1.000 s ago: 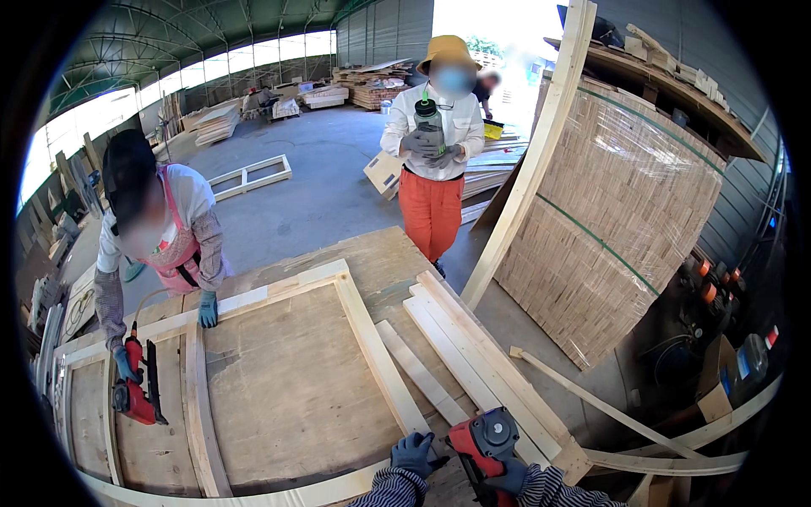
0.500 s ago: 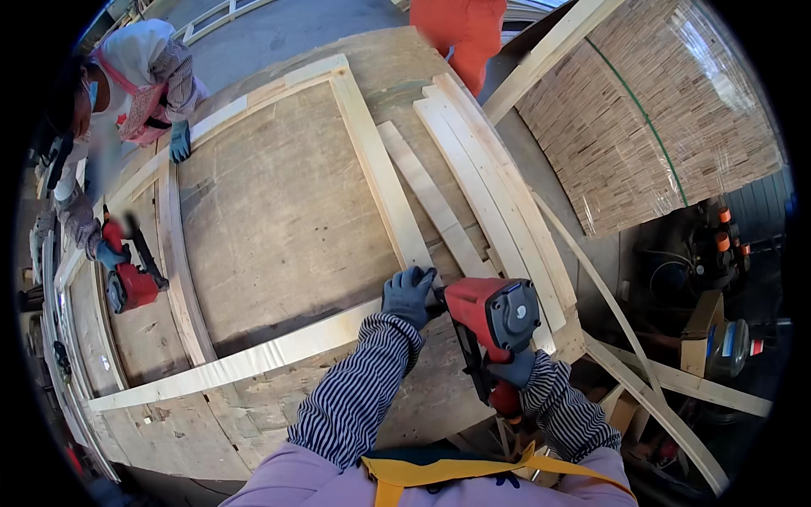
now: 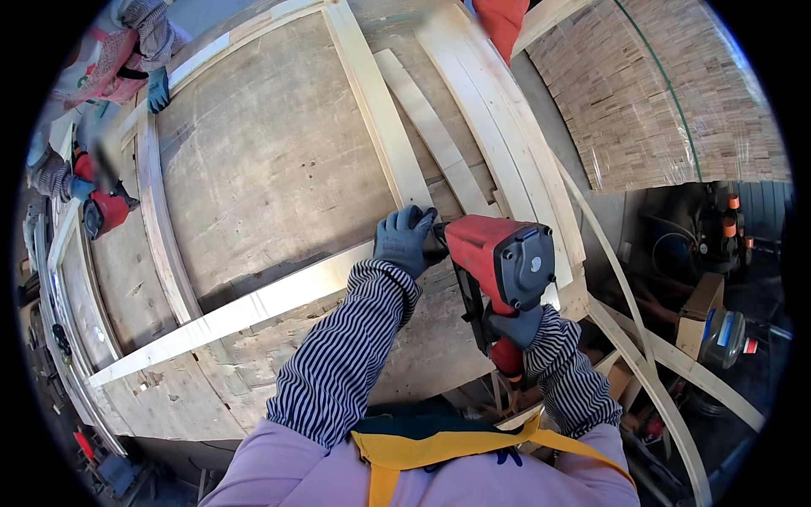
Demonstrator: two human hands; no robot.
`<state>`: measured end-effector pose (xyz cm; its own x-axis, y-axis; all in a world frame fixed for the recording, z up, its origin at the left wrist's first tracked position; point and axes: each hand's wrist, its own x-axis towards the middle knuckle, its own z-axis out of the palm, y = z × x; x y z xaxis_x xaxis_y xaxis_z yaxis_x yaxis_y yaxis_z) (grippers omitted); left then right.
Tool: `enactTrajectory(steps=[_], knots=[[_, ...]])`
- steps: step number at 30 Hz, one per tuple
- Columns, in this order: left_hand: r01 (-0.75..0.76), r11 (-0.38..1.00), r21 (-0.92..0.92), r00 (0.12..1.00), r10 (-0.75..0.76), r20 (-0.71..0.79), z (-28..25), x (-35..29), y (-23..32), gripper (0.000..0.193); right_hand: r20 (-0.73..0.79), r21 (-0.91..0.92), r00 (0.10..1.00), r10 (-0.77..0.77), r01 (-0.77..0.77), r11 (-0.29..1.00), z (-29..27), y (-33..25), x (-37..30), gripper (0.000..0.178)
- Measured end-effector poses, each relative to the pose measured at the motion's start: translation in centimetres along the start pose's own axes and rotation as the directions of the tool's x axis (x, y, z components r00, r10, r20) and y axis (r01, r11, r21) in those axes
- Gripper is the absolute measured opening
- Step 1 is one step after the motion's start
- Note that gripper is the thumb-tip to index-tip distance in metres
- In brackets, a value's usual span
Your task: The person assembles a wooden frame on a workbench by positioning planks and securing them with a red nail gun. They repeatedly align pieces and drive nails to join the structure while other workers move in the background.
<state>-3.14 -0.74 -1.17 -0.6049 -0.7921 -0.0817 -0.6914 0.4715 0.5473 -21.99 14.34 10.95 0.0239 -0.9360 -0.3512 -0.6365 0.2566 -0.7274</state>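
- The red nail gun (image 3: pixel 498 253) sits at the near right corner of the wooden frame, its nose pointing left toward the corner joint, its grey cap facing up at me.
- My right hand (image 3: pixel 517 325), in a dark glove, is wrapped tight around the gun's grip below the body.
- My left hand (image 3: pixel 404 239), gloved in blue-grey, lies with fingers curled on the corner where the near slat (image 3: pixel 245 311) meets the upright slat (image 3: pixel 380 118), touching the gun's nose; it grips nothing that I can make out.
- Both slats lie on a big plywood panel (image 3: pixel 270 160) that covers the tabletop.
- Just right of the upright slat, loose planks (image 3: pixel 498 127) lie side by side.
- At the far left edge, another person's gloved hand (image 3: pixel 157 89) rests on the frame's far rail, and a second red nail gun (image 3: pixel 106 209) sits near the left rail.
- Far right, a wrapped stack of boards (image 3: pixel 667 93) stands.
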Motion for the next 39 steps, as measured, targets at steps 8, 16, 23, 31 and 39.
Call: enactTrajectory(steps=[8, 16, 23, 31, 39], knots=[[-0.017, 1.000, 0.019, 0.998, 0.018, -0.067, 0.4, -0.1, -0.5, 0.078, 0.275, 0.146, 0.931, 0.239, -0.286, 0.947, -2.2, -4.9, 0.7, 0.014], [0.019, 1.000, 0.005, 0.998, -0.020, 0.057, -0.2, -0.1, -0.3, 0.083, 0.095, 0.051, 0.990, 0.107, -0.112, 0.992, 0.6, -0.1, -1.8, 0.039], [0.135, 0.965, 0.224, 0.991, -0.134, -0.021, -1.1, -1.5, -0.8, 0.087, 0.066, 0.205, 0.978, 0.197, -0.207, 0.957, 1.7, 2.6, -2.6, 0.055], [0.171, 0.957, 0.236, 0.968, -0.207, 0.139, -1.3, -1.4, -0.8, 0.081, 0.125, 0.616, 0.961, 0.247, -0.270, 0.740, 1.5, 2.8, -2.8, 0.043], [0.115, 0.952, 0.283, 0.976, -0.161, 0.146, -0.8, -1.1, -1.0, 0.082, 0.086, 0.780, 0.935, 0.344, -0.277, 0.560, 2.2, 3.7, -2.8, 0.050]])
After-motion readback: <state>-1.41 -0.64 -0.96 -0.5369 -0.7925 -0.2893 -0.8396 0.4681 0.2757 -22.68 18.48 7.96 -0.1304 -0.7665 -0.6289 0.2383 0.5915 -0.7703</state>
